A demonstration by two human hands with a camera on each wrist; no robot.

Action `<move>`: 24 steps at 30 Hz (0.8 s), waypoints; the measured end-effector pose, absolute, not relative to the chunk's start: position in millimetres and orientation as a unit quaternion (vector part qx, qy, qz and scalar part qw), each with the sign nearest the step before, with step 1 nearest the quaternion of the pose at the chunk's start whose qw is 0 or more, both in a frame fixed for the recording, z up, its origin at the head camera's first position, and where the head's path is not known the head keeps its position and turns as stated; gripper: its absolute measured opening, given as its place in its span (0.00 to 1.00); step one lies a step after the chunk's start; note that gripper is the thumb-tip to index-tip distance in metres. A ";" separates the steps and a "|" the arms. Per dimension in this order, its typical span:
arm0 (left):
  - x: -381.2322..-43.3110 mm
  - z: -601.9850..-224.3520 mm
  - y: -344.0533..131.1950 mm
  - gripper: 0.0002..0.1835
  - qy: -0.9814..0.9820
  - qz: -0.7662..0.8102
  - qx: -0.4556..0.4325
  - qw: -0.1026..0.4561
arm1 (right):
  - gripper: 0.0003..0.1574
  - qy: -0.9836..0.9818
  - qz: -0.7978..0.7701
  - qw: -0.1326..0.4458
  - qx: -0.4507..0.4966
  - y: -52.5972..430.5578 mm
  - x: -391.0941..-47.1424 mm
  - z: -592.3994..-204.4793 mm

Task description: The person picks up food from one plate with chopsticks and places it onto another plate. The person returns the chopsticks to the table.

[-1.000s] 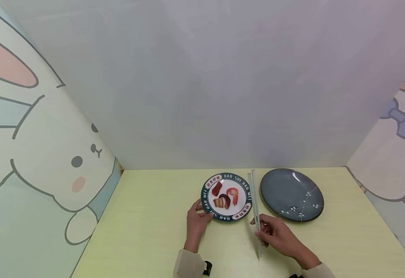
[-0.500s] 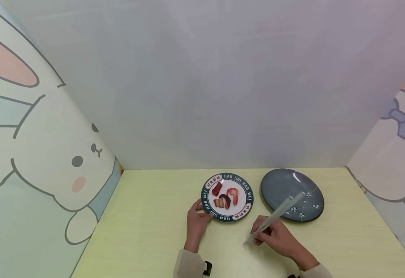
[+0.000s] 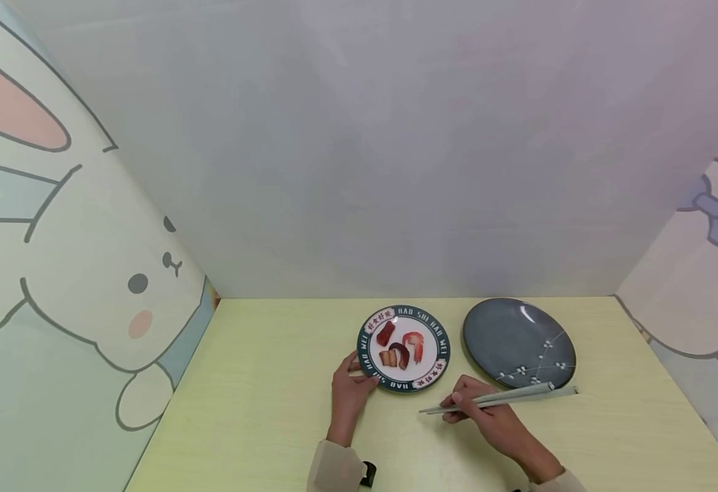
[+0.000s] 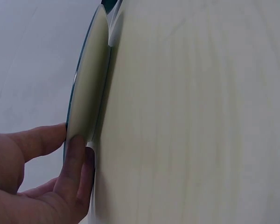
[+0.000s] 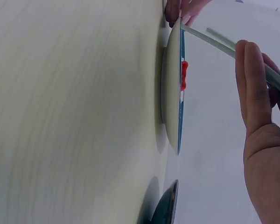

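Note:
My left hand (image 3: 349, 396) pinches the lower left rim of a small round plate (image 3: 409, 323) with a green lettered border, fingers under the edge in the left wrist view. On the plate lie a shrimp (image 3: 417, 342), a dark red piece (image 3: 386, 333), a brown-and-white piece (image 3: 388, 358) and a dark curved piece (image 3: 401, 355). My right hand (image 3: 494, 420) holds a pair of pale green chopsticks (image 3: 519, 393), thin tips pointing left, below the plate in the head view. Their tips stand slightly apart and touch no food in the head view.
A dark blue-grey plate (image 3: 507, 342) with white blossoms lies right of the small plate, just beyond the right hand. Both stand on a pale yellow table (image 3: 260, 383). A grey wall (image 3: 359, 171) rises at the back, with cartoon-printed panels (image 3: 88, 273) at both sides.
In my right hand the chopsticks have swung round: they pointed away near the small plate, then slanted, and now lie nearly level with tips to the left. The left hand stays on the plate.

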State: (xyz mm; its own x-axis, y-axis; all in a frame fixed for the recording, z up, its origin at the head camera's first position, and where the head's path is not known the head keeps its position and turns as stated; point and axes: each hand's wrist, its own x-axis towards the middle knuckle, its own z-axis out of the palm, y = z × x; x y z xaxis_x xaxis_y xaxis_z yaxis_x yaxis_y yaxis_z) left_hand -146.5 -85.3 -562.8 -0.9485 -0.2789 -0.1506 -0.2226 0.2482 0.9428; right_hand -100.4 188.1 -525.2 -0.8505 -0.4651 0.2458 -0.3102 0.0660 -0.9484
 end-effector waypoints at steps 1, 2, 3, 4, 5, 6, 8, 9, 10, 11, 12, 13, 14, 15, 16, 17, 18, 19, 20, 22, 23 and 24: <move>-146.5 -562.5 -85.2 0.38 -0.789 -0.592 0.159 0.023 | 0.17 0.732 -0.624 0.051 -0.268 187.8 -100.2 -525.2; -146.5 -562.1 -85.0 0.38 -0.789 -0.593 0.160 0.022 | 0.16 0.738 -0.618 0.039 -0.268 187.5 -100.0 -525.5; -146.4 -561.5 -84.9 0.38 -0.789 -0.593 0.160 0.022 | 0.14 0.745 -0.610 0.026 -0.269 187.1 -100.0 -525.9; -146.2 -561.1 -84.7 0.38 -0.789 -0.593 0.160 0.022 | 0.13 0.751 -0.604 0.016 -0.265 186.4 -100.0 -526.2; -146.0 -560.7 -84.6 0.38 -0.789 -0.593 0.159 0.022 | 0.12 0.756 -0.601 0.009 -0.258 185.7 -100.0 -526.5; -146.0 -560.5 -84.5 0.38 -0.788 -0.594 0.159 0.022 | 0.10 0.760 -0.600 0.004 -0.248 184.9 -99.9 -526.9; -145.7 -560.4 -84.5 0.38 -0.790 -0.592 0.157 0.025 | 0.07 0.768 -0.599 -0.003 -0.225 183.1 -99.9 -527.7; -145.6 -560.4 -84.5 0.38 -0.790 -0.592 0.157 0.025 | 0.07 0.772 -0.600 -0.004 -0.211 182.1 -99.9 -528.0; -145.6 -560.6 -84.5 0.38 -0.790 -0.592 0.157 0.025 | 0.06 0.775 -0.602 -0.002 -0.195 181.2 -100.0 -528.2; -145.7 -560.4 -84.5 0.38 -0.790 -0.592 0.158 0.026 | 0.06 0.776 -0.604 -0.002 -0.181 180.3 -100.1 -528.4; -145.7 -560.0 -84.5 0.38 -0.790 -0.591 0.159 0.026 | 0.06 0.779 -0.604 0.000 -0.168 179.4 -100.1 -528.3; -145.7 -559.8 -84.5 0.38 -0.791 -0.591 0.159 0.026 | 0.06 0.781 -0.604 0.001 -0.159 178.6 -100.0 -528.3; -145.7 -559.8 -84.5 0.38 -0.791 -0.590 0.159 0.026 | 0.05 0.780 -0.607 0.003 -0.151 177.7 -100.0 -528.3; -145.7 -559.5 -84.5 0.39 -0.790 -0.591 0.162 0.026 | 0.04 0.779 -0.610 0.005 -0.144 176.9 -99.8 -527.9; -145.6 -559.1 -84.4 0.38 -0.791 -0.590 0.159 0.027 | 0.03 0.778 -0.611 0.005 -0.142 176.3 -99.8 -527.8; -145.7 -559.2 -84.4 0.38 -0.790 -0.591 0.159 0.027 | 0.03 0.778 -0.611 0.003 -0.146 175.7 -99.5 -527.7; -145.6 -559.3 -84.4 0.39 -0.791 -0.590 0.158 0.027 | 0.03 0.780 -0.608 -0.001 -0.151 175.1 -99.2 -527.7; -145.3 -559.2 -84.4 0.39 -0.791 -0.591 0.157 0.028 | 0.04 0.778 -0.607 -0.006 -0.160 174.7 -99.2 -528.3; -145.0 -559.1 -84.4 0.39 -0.791 -0.590 0.156 0.029 | 0.06 0.775 -0.609 -0.012 -0.168 174.5 -99.3 -529.0; -144.8 -558.9 -84.3 0.38 -0.791 -0.591 0.154 0.029 | 0.07 0.767 -0.614 -0.023 -0.186 174.3 -99.4 -530.9; -144.8 -558.8 -84.3 0.39 -0.791 -0.592 0.155 0.028 | 0.08 0.762 -0.619 -0.024 -0.192 174.5 -99.4 -531.8; -144.6 -558.3 -84.2 0.39 -0.791 -0.592 0.154 0.028 | 0.09 0.755 -0.626 -0.023 -0.195 174.7 -99.4 -532.0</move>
